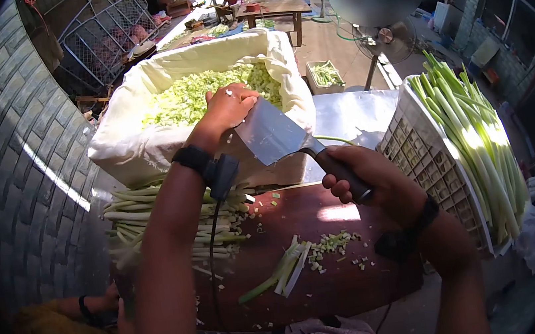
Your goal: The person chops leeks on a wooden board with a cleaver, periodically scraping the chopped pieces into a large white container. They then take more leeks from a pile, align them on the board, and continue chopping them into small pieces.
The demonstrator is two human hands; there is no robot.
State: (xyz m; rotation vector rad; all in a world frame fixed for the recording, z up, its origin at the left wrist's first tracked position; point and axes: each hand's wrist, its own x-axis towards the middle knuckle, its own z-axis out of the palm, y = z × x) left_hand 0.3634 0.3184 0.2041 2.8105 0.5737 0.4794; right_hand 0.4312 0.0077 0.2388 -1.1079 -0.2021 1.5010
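Observation:
My right hand is wrapped round the dark handle of a cleaver, whose broad blade points up and left. Over the near rim of the cloth-lined bin, my left hand has its fingers bent together close to the blade's upper edge; a pale bit sticks to its back, and what it holds, if anything, is hidden. Chopped pale-green pieces fill much of the bin. Below, on the dark red board, lie a few cut stalks beside small diced bits.
A bundle of long stalks lies at the board's left. On the right, a white crate holds upright green stalks. Another person's arm is at lower left. Behind stand a fan and a small crate.

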